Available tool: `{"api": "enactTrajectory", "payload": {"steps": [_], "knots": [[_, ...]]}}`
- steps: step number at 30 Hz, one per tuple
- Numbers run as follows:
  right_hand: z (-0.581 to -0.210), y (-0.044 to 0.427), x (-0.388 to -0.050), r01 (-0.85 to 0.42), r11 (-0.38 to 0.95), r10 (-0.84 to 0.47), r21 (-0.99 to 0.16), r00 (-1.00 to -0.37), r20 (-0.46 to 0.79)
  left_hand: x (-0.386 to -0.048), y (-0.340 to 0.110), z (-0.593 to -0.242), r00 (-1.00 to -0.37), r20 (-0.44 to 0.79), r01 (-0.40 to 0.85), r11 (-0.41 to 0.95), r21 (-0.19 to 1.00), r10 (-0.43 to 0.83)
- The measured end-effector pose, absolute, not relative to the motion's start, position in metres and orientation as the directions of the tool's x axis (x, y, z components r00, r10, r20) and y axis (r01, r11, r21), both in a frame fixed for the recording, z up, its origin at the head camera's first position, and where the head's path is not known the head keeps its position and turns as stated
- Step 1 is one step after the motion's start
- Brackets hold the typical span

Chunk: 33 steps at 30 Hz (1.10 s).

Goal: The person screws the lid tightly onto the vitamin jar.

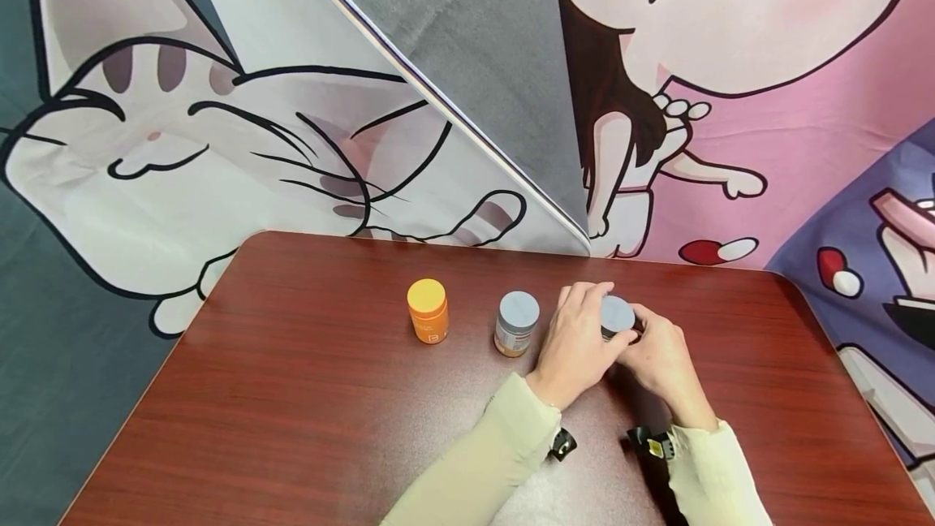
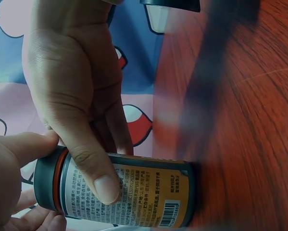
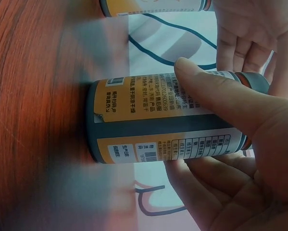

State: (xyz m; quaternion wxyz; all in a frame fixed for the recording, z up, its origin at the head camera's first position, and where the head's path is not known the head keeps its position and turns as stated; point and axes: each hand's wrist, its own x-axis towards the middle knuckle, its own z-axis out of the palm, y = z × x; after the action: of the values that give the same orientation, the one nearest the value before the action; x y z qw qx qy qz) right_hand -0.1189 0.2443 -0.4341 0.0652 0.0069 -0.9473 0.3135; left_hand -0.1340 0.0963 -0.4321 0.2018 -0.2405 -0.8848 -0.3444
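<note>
A dark grey supplement bottle (image 3: pixel 119 127) with an orange-and-white printed label stands upright on the table. My right hand (image 1: pixel 661 360) grips its body, thumb (image 3: pixel 216 94) across the label and fingers on the opposite side. At the top, my left hand (image 1: pixel 577 339) holds the grey lid (image 1: pixel 618 315), its thumb and fingers on either side of the rim in the left wrist view. An orange-red band shows just under the lid (image 2: pixel 45 185). Left of my hands stands a second grey-lidded bottle (image 1: pixel 517 323), and farther left an orange bottle (image 1: pixel 428 313) with a yellow lid.
The reddish-brown wooden table (image 1: pixel 314 412) has rounded far corners. Behind it hangs a cartoon-printed cloth (image 1: pixel 467 39) reaching the table's far edge. Dark wrist cameras (image 1: pixel 650 443) sit under both cuffs, just above the tabletop.
</note>
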Motion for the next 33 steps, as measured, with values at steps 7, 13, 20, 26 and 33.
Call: {"api": "enactTrajectory", "payload": {"steps": [7,13,20,26,33], "knots": [[-0.435,0.245,-0.118,-0.063,0.804,0.023,-0.592,-0.990,0.136,-0.136,0.093,-0.431,-0.785,0.518,0.602,0.619,0.505,0.340],[-0.436,0.245,-0.118,-0.075,0.794,0.017,-0.604,-0.989,0.145,-0.138,0.090,-0.432,-0.761,0.518,0.641,0.583,0.500,0.391],[-0.434,0.244,-0.118,-0.077,0.791,0.014,-0.606,-0.990,0.144,-0.140,0.087,-0.433,-0.742,0.522,0.664,0.564,0.491,0.419],[-0.434,0.243,-0.118,-0.066,0.796,0.023,-0.601,-0.990,0.140,-0.135,0.087,-0.432,-0.767,0.522,0.635,0.556,0.536,0.372],[-0.435,0.244,-0.119,-0.068,0.804,0.027,-0.590,-0.988,0.151,-0.130,0.092,-0.430,-0.788,0.535,0.591,0.617,0.520,0.304]]}}
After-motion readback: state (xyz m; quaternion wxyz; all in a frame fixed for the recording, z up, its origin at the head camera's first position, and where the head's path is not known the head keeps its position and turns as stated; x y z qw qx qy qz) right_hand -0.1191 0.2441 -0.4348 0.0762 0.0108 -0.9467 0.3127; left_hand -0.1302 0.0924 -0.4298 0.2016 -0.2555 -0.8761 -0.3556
